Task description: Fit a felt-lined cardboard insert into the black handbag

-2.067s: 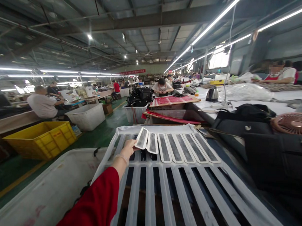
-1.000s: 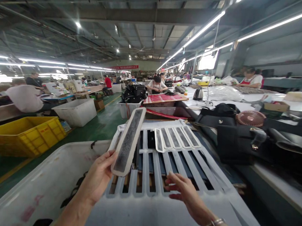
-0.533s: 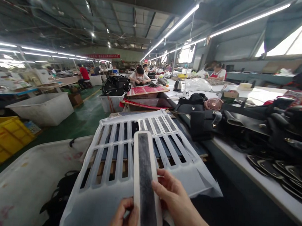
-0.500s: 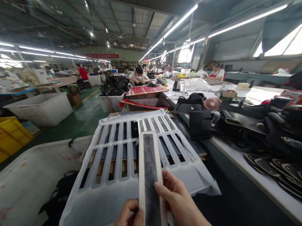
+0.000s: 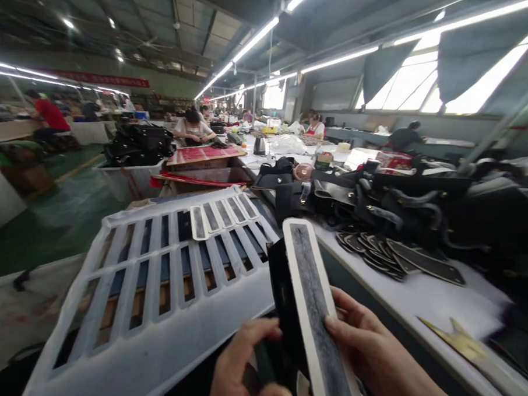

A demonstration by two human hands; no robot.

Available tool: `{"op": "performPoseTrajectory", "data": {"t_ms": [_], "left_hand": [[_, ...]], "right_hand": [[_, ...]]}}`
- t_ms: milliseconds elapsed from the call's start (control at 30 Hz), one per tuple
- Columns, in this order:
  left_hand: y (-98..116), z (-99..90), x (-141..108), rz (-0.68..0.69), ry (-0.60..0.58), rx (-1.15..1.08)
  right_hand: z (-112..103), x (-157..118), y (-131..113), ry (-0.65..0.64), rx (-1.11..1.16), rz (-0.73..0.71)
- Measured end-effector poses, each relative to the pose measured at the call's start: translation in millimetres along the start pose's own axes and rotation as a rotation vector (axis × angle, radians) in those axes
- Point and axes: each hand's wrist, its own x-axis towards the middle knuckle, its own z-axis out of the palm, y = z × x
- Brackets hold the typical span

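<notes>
My right hand (image 5: pixel 367 337) grips a long strip (image 5: pixel 316 305) with a rounded end, a pale border and a dark grey middle, its thumb on the face and fingers behind. The strip is tilted, its far end up and to the left. Behind its left side hangs a black piece (image 5: pixel 280 280) whose kind I cannot make out. My left hand (image 5: pixel 243 366) is open to the left of the strip, index finger and thumb apart. Its fingertip is close to the black piece; whether they touch I cannot tell. A translucent slotted tray (image 5: pixel 174 334) lies left, with several similar pale-bordered strips (image 5: pixel 222 212) along its far right.
On the white table (image 5: pixel 399 309) at right lie a pile of black bags (image 5: pixel 378 191), several dark curved pieces (image 5: pixel 379 255) and a brass-coloured metal piece (image 5: pixel 456 340). A pink fan (image 5: pixel 302 171) and a kettle (image 5: pixel 260 145) stand farther back. A person (image 5: pixel 192 128) works beyond the tray.
The view has swung right. My right hand has carried the strip off from over the tray to its right side. My left hand has let go of the strip and spread its fingers.
</notes>
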Motion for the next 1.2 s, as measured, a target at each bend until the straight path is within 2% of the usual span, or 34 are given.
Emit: {"op": "performPoseTrajectory", "data": {"t_ms": [67, 133, 200, 267, 333, 400, 500, 567, 733, 800, 900, 967, 1200], "left_hand": [[5.8, 2.7, 20.8, 0.069, 0.143, 0.128], [13.5, 5.7, 46.4, 0.084, 0.102, 0.199], [20.8, 11.7, 70.6, 0.061, -0.059, 0.141], [25.8, 21.8, 87.9, -0.034, -0.31, 0.027], [28.0, 34.3, 96.5, -0.149, -0.49, -0.042], [28.2, 47.3, 97.9, -0.178, -0.518, -0.025], [28.1, 65.2, 93.2, -0.073, -0.477, 0.12], [29.3, 76.2, 88.7, -0.012, -0.474, 0.211], [34.4, 96.0, 82.8, 0.114, -0.455, 0.277], [35.4, 97.3, 84.4, 0.146, -0.511, 0.285], [33.3, 92.1, 88.0, 0.183, -0.688, 0.322], [28.8, 86.6, 87.8, 0.247, -0.753, 0.379], [12.4, 74.5, 70.1, 0.346, -0.753, 0.47]], "right_hand": [[-11.9, -16.8, -8.1, -0.034, -0.015, -0.016], [-21.5, -33.2, -13.2, -0.062, -0.031, -0.02], [-30.7, -48.2, -15.4, -0.111, -0.033, -0.021], [-41.6, -61.5, -16.1, -0.147, -0.026, -0.014], [-55.1, -73.8, -17.7, -0.085, -0.059, -0.03], [-69.4, -85.1, -21.6, 0.022, -0.16, -0.085], [-84.4, -98.5, -29.2, 0.089, -0.412, -0.16], [-86.5, -103.6, -31.5, 0.136, -0.615, -0.182], [-77.8, -109.0, -24.1, 0.535, -1.199, -0.279], [-77.2, -114.4, -20.1, 0.609, -1.234, -0.292], [-80.4, -128.0, -13.6, 0.707, -1.264, -0.342], [-82.1, -137.3, -7.1, 0.744, -1.318, -0.388], [-80.2, -148.6, 26.9, 0.694, -1.313, -0.417]]}}
